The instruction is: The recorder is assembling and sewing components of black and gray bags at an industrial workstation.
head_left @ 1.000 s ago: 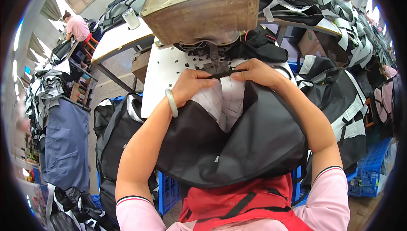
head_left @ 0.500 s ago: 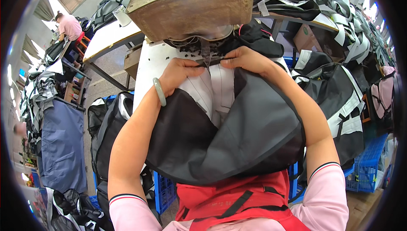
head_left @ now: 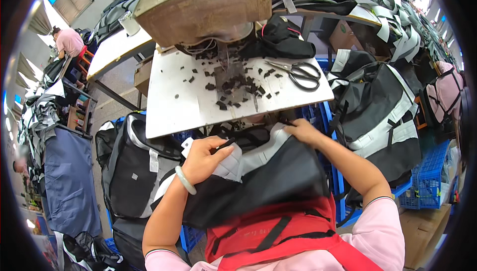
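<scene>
Step in hand (my read): handling a sewn bag pc. in front of the machine, off the work surface. The bag pc. (head_left: 278,184), blk outside w/ whitish lining, sits between the table's near edge and the wearer's red apron (head_left: 304,223), mostly over the lap. Its lower part is blurred, so seam detail n/a.

L hand (head_left: 201,159): thumb & forefinger pinched, next to no gap, on a dark strip at the pc.'s top edge; other fingers curled under. Pale bangle (head_left: 185,180) on that wrist. R hand (head_left: 304,132): well apart from L, at the far R end of the same edge; fingers bent down on the pale band, seemingly a closed grip, tightness can't tell.

White table (head_left: 169,107): no part of the pc. seen on top. Blk scraps (head_left: 236,84) strewn under & in front of the sewing machine (head_left: 198,17); scissors (head_left: 289,68) lie R of them, handles toward R; dark cloth w/ pink trim (head_left: 283,37) just behind. Needle area too cluttered to read.

Next move, my judgement: calls for keeping both pinches, edge spread betw. hands, so the pc. can be turned or checked w/o folding on itself. Risk: slack cloth catching on the table edge, or tangling w/ the blk bag (head_left: 134,171) close by on L.
</scene>
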The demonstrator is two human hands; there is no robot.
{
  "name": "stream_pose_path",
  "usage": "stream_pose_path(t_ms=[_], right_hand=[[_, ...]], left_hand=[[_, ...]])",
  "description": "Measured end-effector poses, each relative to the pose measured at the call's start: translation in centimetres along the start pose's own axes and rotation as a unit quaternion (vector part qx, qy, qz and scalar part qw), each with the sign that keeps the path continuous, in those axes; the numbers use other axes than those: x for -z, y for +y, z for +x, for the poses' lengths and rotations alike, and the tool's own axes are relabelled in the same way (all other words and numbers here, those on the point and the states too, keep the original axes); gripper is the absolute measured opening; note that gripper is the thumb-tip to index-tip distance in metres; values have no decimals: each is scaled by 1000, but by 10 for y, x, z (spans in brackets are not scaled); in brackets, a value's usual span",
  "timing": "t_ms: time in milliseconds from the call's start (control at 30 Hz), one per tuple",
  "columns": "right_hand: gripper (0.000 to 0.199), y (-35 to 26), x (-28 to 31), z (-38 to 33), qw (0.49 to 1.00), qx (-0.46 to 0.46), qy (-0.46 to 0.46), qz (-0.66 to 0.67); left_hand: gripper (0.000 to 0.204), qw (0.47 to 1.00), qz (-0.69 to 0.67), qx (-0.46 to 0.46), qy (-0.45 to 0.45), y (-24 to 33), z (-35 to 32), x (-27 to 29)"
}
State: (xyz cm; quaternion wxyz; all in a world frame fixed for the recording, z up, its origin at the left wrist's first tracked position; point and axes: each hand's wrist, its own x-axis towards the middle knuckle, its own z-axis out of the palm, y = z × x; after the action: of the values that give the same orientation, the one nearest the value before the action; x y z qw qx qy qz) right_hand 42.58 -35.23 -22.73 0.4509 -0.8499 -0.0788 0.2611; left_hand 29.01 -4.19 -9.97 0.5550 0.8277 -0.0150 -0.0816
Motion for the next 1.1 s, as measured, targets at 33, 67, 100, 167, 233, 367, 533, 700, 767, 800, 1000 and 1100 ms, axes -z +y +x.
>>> stream_pose_path(t_ms=[33, 67, 100, 167, 233, 367, 533, 700, 767, 800, 1000, 1100], right_hand=[[37, 10, 14, 7, 993, -9, -6, -120], [36, -3, 20, 2, 971, 50, 40, -230], [35, -26, 30, -11, 931, 113, 83, -336], [28, -57, 45, -20, 925, 193, 188, -268], [23, -77, 63, -7, 902, 272, 260, -212], [40, -61, 105, 50, 888, 189, 252, -333], [36, -82, 100, 43, 925, 132, 130, -331], [38, -139, 27, -71, 969, 226, -103, -9], [47, -142, 15, -96, 952, 253, -151, -80], [56, -138, 12, -98, 950, 229, -186, -102], [58, -120, 2, -89, 962, 222, -158, 4], [53, -131, -1, -90, 962, 210, -176, -10]], left_hand=[[23, 1000, 24, 9, -14, 10, -1, -4], [23, 1000, 12, -28, -1, 11, -2, -4], [22, 998, 1, -64, 16, 13, -4, -4], [21, 999, 9, -37, 35, 24, -1, -4], [23, 999, -23, -32, 38, 25, -1, -4], [24, 997, -56, -18, 53, 10, 5, -12], [22, 990, -118, -12, 77, 10, -5, -13], [22, 966, -226, 26, 119, 1, -11, -1], [20, 960, -243, 29, 137, 2, -12, 5], [20, 949, -281, 26, 142, 4, -11, 8], [20, 947, -291, 9, 133, 12, -7, 2], [19, 956, -271, 2, 115, 10, -4, -4]])
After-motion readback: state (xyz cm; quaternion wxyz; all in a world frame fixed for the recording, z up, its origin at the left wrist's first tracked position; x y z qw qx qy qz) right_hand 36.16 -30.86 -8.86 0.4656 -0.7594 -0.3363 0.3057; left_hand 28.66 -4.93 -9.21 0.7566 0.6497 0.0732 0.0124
